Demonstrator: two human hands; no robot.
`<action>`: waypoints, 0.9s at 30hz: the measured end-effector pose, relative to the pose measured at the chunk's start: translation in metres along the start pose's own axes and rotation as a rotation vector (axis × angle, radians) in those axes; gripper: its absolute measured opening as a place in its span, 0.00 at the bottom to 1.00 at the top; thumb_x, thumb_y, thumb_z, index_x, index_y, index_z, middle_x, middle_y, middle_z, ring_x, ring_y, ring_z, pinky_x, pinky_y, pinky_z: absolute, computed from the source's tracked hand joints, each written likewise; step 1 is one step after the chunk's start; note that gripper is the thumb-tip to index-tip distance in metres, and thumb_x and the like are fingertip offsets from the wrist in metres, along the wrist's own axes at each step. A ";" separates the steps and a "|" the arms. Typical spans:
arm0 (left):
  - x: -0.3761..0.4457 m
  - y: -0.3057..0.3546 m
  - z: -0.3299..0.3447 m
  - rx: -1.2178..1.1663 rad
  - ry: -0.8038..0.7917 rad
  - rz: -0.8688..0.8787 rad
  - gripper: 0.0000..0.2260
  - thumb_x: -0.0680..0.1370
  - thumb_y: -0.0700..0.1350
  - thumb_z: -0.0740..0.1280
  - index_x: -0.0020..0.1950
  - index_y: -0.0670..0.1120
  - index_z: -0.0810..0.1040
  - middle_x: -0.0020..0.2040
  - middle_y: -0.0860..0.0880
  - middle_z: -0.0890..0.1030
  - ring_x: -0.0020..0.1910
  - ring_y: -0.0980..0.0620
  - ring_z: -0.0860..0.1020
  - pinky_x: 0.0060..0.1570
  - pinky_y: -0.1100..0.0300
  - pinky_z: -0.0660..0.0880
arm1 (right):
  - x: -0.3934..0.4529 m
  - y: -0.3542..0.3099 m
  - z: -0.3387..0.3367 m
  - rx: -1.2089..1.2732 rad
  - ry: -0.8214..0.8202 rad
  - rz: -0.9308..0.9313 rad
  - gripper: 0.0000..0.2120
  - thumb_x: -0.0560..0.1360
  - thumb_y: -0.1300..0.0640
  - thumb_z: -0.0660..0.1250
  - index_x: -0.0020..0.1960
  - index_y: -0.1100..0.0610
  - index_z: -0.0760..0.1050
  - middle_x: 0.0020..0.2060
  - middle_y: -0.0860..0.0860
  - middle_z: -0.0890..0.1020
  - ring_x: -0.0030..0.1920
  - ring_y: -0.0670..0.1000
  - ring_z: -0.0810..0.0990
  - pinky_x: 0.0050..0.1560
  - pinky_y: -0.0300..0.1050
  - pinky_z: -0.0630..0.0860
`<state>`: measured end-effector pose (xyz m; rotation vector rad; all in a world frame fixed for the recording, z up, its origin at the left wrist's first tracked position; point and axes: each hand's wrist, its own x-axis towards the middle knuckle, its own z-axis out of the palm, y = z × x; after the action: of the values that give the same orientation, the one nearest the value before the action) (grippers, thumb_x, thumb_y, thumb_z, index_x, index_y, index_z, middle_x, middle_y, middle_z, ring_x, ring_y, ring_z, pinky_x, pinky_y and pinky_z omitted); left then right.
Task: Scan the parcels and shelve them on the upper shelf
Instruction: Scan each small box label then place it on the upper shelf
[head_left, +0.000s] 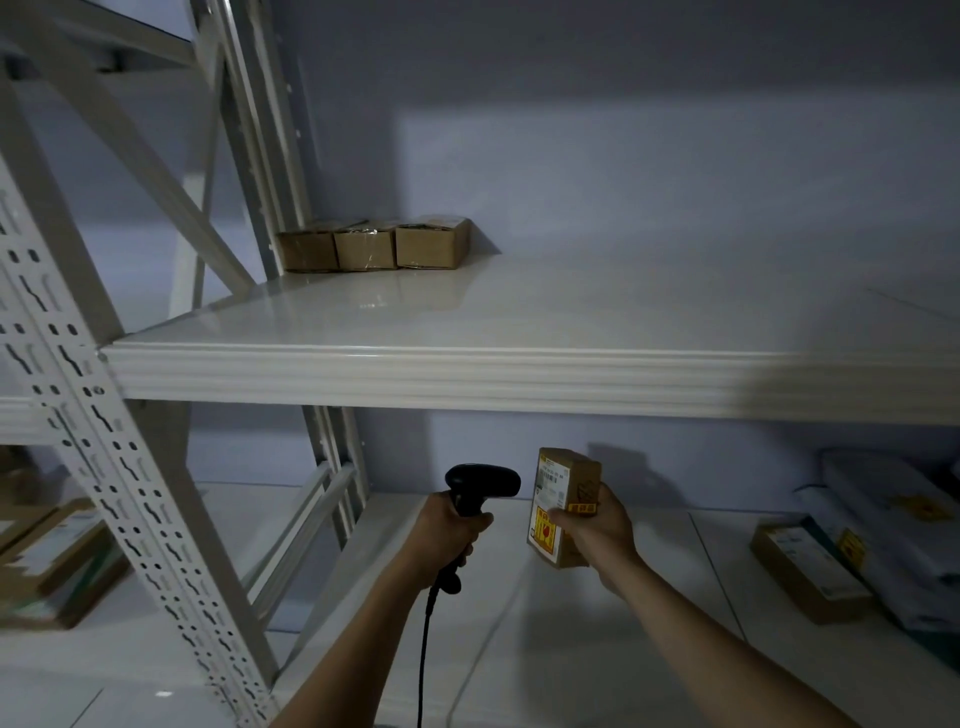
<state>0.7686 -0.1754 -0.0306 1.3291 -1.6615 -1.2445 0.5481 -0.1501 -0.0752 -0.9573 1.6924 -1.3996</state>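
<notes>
Fingers (470, 522) of the left hand (447, 535) are curled round the handle of a black barcode scanner (480, 486), whose head points right toward the parcel; its black cable (423, 660) hangs down from the base of the handle past the left forearm. On the right hand (597, 530) the fingers grip a small brown cardboard parcel (563, 506), holding it upright in the air under the upper shelf (467, 374), with the thumb lying across its front face. That face, turned toward the scanner, carries a white shipping label with a barcode near the top and a yellow sticker with red print lower down. Scanner and parcel are just beside each other but apart. Up on the upper shelf, three small brown boxes (374, 244) sit in a row, touching, at the back left corner against the wall and the rack post. Below, on the lower shelf (519, 623), a flat brown carton (808, 577) and white mailer bags (883, 519) lie to the right, well apart from the hands. Past the perforated white upright (104, 467) on the left, more flat cartons (57, 566) are stacked on the neighbouring rack. Light is dim throughout.
</notes>
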 end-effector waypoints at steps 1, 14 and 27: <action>0.000 0.001 0.001 0.011 0.001 -0.002 0.09 0.76 0.40 0.69 0.52 0.35 0.76 0.30 0.45 0.75 0.27 0.49 0.73 0.30 0.57 0.73 | 0.000 0.000 0.001 0.001 -0.003 -0.004 0.24 0.69 0.61 0.79 0.62 0.50 0.77 0.55 0.47 0.84 0.55 0.52 0.83 0.54 0.50 0.80; 0.006 0.002 0.003 0.102 0.022 0.004 0.09 0.76 0.41 0.70 0.56 0.41 0.77 0.32 0.45 0.76 0.28 0.49 0.74 0.29 0.59 0.74 | -0.002 0.006 0.010 0.011 -0.052 0.020 0.23 0.70 0.61 0.79 0.62 0.49 0.77 0.54 0.46 0.84 0.55 0.51 0.82 0.52 0.48 0.80; 0.005 -0.003 0.004 0.103 0.000 0.011 0.10 0.77 0.42 0.70 0.56 0.42 0.77 0.32 0.46 0.76 0.28 0.51 0.74 0.30 0.58 0.75 | -0.004 0.010 0.005 -0.002 -0.054 0.035 0.21 0.70 0.61 0.78 0.58 0.46 0.77 0.52 0.45 0.83 0.54 0.50 0.82 0.51 0.48 0.79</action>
<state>0.7641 -0.1790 -0.0348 1.3793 -1.7513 -1.1667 0.5534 -0.1474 -0.0854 -0.9540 1.6634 -1.3385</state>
